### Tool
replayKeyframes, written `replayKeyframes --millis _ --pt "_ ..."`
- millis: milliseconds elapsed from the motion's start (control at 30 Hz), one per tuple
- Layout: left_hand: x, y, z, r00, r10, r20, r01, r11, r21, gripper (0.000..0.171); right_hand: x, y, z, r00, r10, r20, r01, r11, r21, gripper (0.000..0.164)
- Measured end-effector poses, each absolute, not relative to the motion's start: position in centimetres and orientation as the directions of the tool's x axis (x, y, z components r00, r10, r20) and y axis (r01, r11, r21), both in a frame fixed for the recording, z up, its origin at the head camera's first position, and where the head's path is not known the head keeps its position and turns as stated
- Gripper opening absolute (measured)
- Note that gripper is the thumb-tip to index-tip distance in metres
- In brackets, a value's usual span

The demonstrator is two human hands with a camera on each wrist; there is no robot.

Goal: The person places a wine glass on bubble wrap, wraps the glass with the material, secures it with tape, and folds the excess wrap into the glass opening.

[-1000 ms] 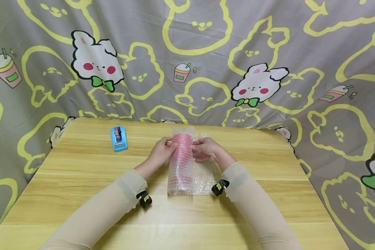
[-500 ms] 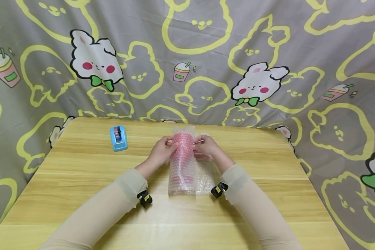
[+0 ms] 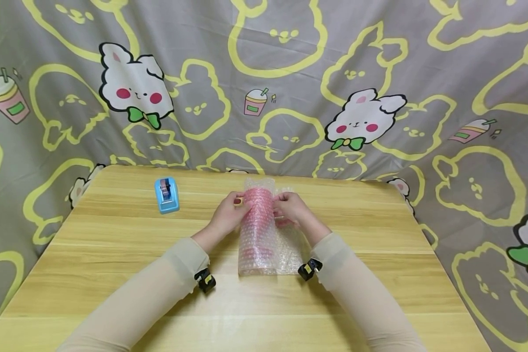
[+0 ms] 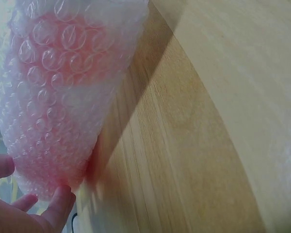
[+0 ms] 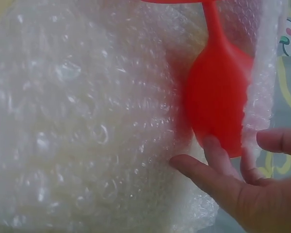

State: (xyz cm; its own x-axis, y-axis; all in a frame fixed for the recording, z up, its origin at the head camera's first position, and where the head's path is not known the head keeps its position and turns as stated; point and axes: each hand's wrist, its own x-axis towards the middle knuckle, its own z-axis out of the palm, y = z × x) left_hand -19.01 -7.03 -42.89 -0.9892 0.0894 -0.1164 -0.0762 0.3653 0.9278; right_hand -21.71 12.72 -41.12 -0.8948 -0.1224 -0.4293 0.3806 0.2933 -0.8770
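Observation:
A red goblet (image 5: 218,92) lies on its side inside a sheet of clear bubble wrap (image 3: 290,252); its bowl, stem and foot show through the open side in the right wrist view. Rolled over the top, the wrap turns the goblet pinkish in the head view. My left hand (image 3: 229,212) grips the far left side of the roll, thumb and fingertips against the bubbles. On the other side, my right hand (image 3: 292,208) pinches the edge of the upper wrap layer, with other fingers curved beneath at the goblet's bowl.
A blue tape dispenser (image 3: 167,196) stands at the back left of the wooden table (image 3: 114,244). Flat wrap extends right of the roll, under the right hand. A patterned grey curtain (image 3: 290,137) hangs behind the table and along both sides.
The wrapped roll has shifted slightly to the right, covering a little more of the flat wrap. Both hands keep their hold; the tape dispenser stays put.

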Motion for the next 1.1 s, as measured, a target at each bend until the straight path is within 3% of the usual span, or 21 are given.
replayKeyframes --millis 433,1100 --pt "-18.80 -6.32 -43.06 -0.993 0.104 -0.059 -0.019 0.351 0.936 0.044 -21.00 12.68 -40.36 -0.884 -0.182 -0.431 0.316 0.447 -0.837 0.042" --pt "-18.88 -6.17 -42.73 -0.992 0.092 -0.089 -0.045 0.402 0.914 0.044 -21.35 13.19 -40.54 -0.864 -0.226 -0.450 0.323 0.436 -0.840 0.034"
